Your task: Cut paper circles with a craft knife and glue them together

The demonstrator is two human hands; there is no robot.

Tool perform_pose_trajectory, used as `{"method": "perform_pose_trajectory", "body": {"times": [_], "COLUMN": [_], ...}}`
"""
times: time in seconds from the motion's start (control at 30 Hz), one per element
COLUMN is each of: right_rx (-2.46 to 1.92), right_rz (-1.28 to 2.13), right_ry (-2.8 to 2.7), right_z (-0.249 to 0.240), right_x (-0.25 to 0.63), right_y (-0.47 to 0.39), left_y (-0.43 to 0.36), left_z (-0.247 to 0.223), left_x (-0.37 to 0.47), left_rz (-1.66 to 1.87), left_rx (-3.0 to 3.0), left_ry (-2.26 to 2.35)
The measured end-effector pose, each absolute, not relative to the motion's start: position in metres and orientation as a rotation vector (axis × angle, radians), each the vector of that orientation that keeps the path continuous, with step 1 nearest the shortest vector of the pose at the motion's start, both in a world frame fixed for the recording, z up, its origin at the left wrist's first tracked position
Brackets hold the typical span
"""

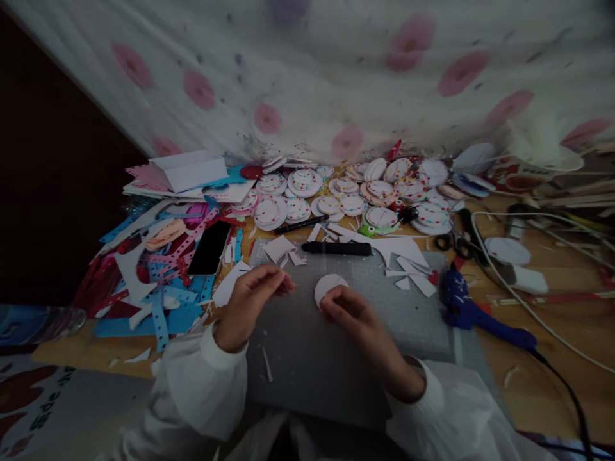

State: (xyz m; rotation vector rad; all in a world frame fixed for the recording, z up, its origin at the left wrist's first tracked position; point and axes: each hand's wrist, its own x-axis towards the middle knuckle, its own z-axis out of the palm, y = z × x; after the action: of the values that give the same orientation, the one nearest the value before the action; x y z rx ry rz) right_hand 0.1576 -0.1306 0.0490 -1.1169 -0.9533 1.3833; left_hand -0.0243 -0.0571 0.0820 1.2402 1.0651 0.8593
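My right hand [350, 315] pinches the lower edge of a small white paper disc [331, 282] over the grey cutting mat [312, 358]. My left hand [257, 296] is raised to the left of the disc, thumb and fingertips brought together. Whatever may be between those fingertips is too small to make out. A black pen [336, 248] lies across the mat just beyond the disc. White paper offcuts [403, 256] are scattered along the mat's far side.
Stacked paper discs with coloured dots [305, 182] crowd the back. A blue glue gun [473, 307] and its cord lie right, near scissors [454, 243] and a white cable [542, 304]. A phone [210, 248] and coloured scraps [158, 314] cover the left, beside a plastic bottle [38, 323].
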Motion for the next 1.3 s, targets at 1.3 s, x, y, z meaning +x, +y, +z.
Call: {"method": "perform_pose_trajectory", "body": {"times": [1.3], "right_rx": [-1.282], "right_rz": [0.730], "right_ry": [-1.707], "right_z": [0.058], "right_x": [0.182], "right_y": [-0.110], "left_y": [-0.062], "left_z": [0.084], "left_x": [0.009], "left_rz": [0.725], "left_rx": [1.590], "left_ry": [1.046]}}
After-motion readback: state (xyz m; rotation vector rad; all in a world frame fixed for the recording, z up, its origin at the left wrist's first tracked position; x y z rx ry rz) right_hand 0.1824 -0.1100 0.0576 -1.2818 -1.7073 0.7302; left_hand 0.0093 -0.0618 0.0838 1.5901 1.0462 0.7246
